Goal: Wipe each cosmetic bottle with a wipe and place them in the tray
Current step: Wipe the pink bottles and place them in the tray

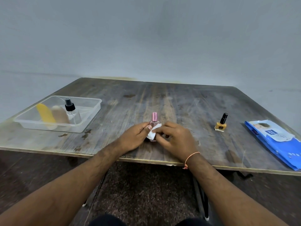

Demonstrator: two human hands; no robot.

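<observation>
Far to my left the clear plastic tray (91, 115) already holds three things: a yellow tube (44, 115), a beige tube (60, 115) and a clear spray bottle (71, 111) with a black pump, standing just beside each other. At the middle of the wooden table (179, 103), near its front edge, my left hand (135, 137) curls its fingers round the pink perfume bottle (154, 119), which stands upright with its pink cap clear above my grip. My right hand (175, 139) pinches the white wipe (152, 133) and presses it against the front of the glass, the other fingers loosely bent. So I judge I am mid-wipe on this bottle. Next I should turn it in my left grip to clean every face, then carry it across to the tray and set it in the free space. Further right the yellow nail polish bottle (221, 125) with its black cap stands untouched, awaiting its turn. At the far right lies the blue wipes pack (276, 144), flat on the table.
</observation>
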